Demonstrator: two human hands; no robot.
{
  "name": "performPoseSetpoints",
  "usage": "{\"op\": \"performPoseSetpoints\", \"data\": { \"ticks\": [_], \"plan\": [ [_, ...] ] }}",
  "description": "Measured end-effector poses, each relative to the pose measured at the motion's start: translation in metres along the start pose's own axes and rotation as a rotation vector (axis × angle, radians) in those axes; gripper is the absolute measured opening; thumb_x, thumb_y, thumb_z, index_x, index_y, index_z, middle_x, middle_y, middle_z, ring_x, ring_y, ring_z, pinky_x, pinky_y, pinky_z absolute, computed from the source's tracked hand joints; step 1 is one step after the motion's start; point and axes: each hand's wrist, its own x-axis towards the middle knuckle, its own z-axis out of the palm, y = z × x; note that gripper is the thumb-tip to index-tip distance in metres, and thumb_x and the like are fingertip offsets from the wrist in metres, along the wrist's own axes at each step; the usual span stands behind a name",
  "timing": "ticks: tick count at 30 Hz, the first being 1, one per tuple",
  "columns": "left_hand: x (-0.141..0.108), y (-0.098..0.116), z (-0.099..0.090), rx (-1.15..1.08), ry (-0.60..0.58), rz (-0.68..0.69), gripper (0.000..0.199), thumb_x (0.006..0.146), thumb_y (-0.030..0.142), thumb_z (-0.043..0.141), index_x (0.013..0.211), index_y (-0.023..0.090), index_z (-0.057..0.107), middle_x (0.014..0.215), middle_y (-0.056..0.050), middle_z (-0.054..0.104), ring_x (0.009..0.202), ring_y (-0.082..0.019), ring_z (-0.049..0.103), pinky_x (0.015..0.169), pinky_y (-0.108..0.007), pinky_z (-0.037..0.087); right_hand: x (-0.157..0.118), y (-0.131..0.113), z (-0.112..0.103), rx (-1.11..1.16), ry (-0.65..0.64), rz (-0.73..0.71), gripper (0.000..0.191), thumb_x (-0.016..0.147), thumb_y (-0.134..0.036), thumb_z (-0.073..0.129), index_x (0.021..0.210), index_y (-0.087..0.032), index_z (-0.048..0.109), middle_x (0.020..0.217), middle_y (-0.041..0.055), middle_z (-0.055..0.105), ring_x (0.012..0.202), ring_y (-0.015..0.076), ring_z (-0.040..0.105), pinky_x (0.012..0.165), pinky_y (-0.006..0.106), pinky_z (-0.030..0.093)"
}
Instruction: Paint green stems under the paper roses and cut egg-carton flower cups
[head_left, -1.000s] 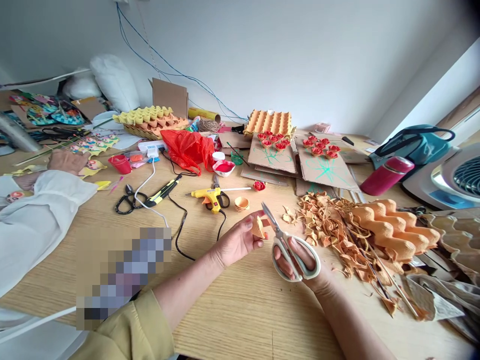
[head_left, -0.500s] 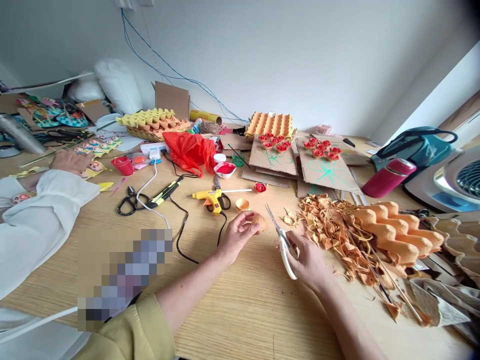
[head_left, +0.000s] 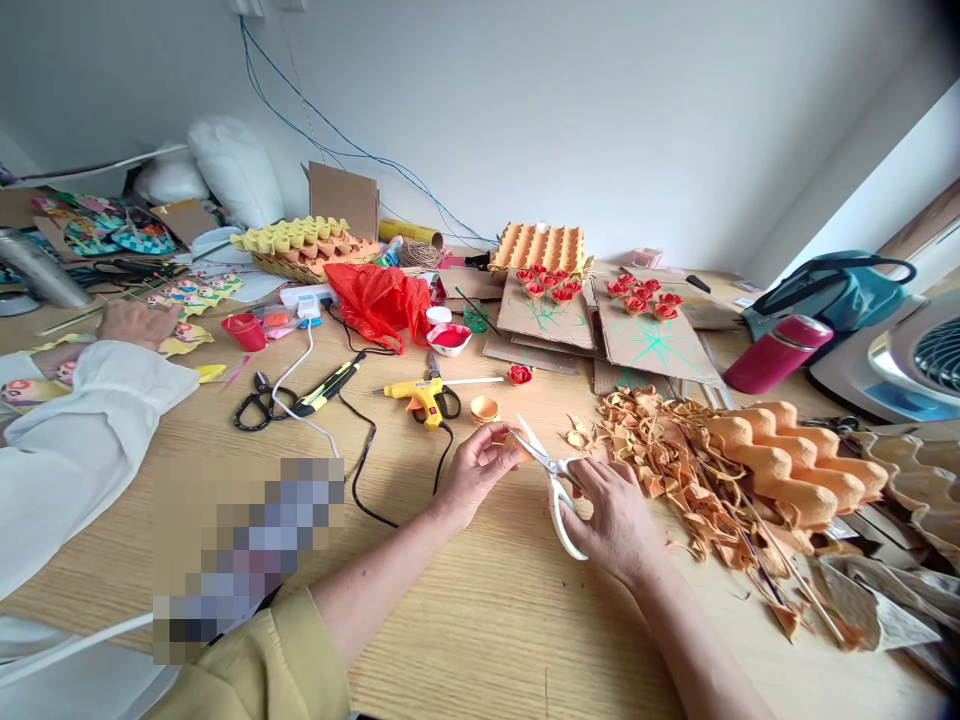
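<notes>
Between the fingers and thumb of my left hand (head_left: 480,472) is a small orange carton piece (head_left: 517,441), partly hidden by the fingers. My right hand (head_left: 611,515) holds white-handled scissors (head_left: 556,505), their blades apart and touching the piece. Just beyond my left hand sits an orange carton cup (head_left: 485,408), with a red paper flower (head_left: 519,374) behind it. A yellow glue gun (head_left: 424,396) lies to the left of the cup. Orange carton scraps (head_left: 660,450) are heaped to the right, beside an orange egg tray (head_left: 795,460).
Cardboard sheets (head_left: 652,340) bearing red flowers lie at the back. A red bowl (head_left: 450,340), black scissors (head_left: 259,402) and a cutter (head_left: 330,385) lie left of centre. Another person's hand (head_left: 142,322) rests at far left. A pink bottle (head_left: 778,354) lies at right.
The scissors in my right hand have opened and swung left, so their blades now meet the orange piece. At far left, the other person's hand has shifted slightly.
</notes>
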Motion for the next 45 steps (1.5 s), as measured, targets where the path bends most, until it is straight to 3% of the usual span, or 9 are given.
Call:
{"op": "performPoseSetpoints", "data": {
  "ticks": [9, 16, 26, 31, 36, 42, 45],
  "plan": [
    [-0.0004, -0.0016, -0.0013, -0.026, 0.003, 0.014, 0.042, 0.071, 0.036, 0.085, 0.106, 0.02, 0.07, 0.105, -0.004, 0.063, 0.091, -0.017, 0.064, 0.076, -0.028, 0.055, -0.0004, -0.0008, -0.0026, -0.003, 0.026, -0.024, 0.021, 0.088, -0.029, 0.057, 0.073, -0.022, 0.045, 0.064, -0.0033, 0.055, 0.06, 0.0143, 0.048, 0.075, 0.032, 0.032],
    [0.0023, -0.0057, -0.0052, -0.046, -0.021, 0.014, 0.043, 0.073, 0.033, 0.084, 0.112, 0.021, 0.071, 0.109, -0.004, 0.066, 0.089, -0.016, 0.065, 0.077, -0.028, 0.054, -0.001, 0.0021, -0.0033, 0.07, -0.027, -0.049, 0.024, 0.092, -0.029, 0.054, 0.069, -0.023, 0.045, 0.061, -0.0025, 0.054, 0.059, 0.0141, 0.045, 0.072, 0.03, 0.034],
    [0.0015, -0.0022, -0.0046, -0.169, -0.046, -0.05, 0.046, 0.075, 0.03, 0.084, 0.116, 0.021, 0.067, 0.114, -0.006, 0.066, 0.099, -0.021, 0.069, 0.088, -0.037, 0.056, -0.0007, 0.0065, 0.0039, 0.264, 0.01, 0.15, 0.033, 0.093, -0.038, 0.05, 0.065, -0.024, 0.038, 0.056, -0.0042, 0.045, 0.055, 0.0132, 0.038, 0.061, 0.028, 0.032],
    [0.0023, -0.0011, -0.0052, -0.317, -0.142, -0.136, 0.043, 0.078, 0.029, 0.081, 0.118, 0.02, 0.067, 0.127, -0.01, 0.066, 0.104, -0.025, 0.07, 0.086, -0.034, 0.056, 0.0008, 0.0066, 0.0032, 0.307, -0.001, 0.206, 0.027, 0.091, -0.039, 0.052, 0.07, -0.023, 0.047, 0.061, -0.0029, 0.048, 0.06, 0.0145, 0.043, 0.063, 0.028, 0.033],
    [0.0028, -0.001, -0.0077, -0.411, -0.238, -0.298, 0.04, 0.086, 0.033, 0.07, 0.122, 0.017, 0.066, 0.125, -0.013, 0.068, 0.102, -0.026, 0.071, 0.075, -0.029, 0.056, -0.0015, 0.0051, 0.0027, 0.398, -0.037, 0.251, 0.023, 0.092, -0.039, 0.054, 0.077, -0.022, 0.054, 0.067, -0.0012, 0.053, 0.065, 0.0158, 0.047, 0.063, 0.028, 0.035],
    [0.0028, 0.0011, -0.0078, -0.435, -0.258, -0.349, 0.038, 0.088, 0.031, 0.067, 0.123, 0.016, 0.066, 0.122, -0.014, 0.07, 0.098, -0.022, 0.071, 0.072, -0.025, 0.053, 0.0016, 0.0009, -0.0026, 0.546, -0.032, 0.327, 0.03, 0.09, -0.046, 0.06, 0.073, -0.021, 0.054, 0.07, -0.0005, 0.055, 0.068, 0.0158, 0.048, 0.063, 0.028, 0.037],
    [0.0035, 0.0018, -0.0084, -0.433, -0.223, -0.329, 0.036, 0.088, 0.031, 0.067, 0.12, 0.014, 0.068, 0.119, -0.014, 0.071, 0.092, -0.019, 0.07, 0.069, -0.023, 0.052, 0.0036, -0.0001, -0.0049, 0.755, -0.142, 0.396, 0.039, 0.087, -0.055, 0.062, 0.069, -0.021, 0.053, 0.059, -0.0028, 0.05, 0.056, 0.0128, 0.043, 0.052, 0.026, 0.032]
  ]
}}
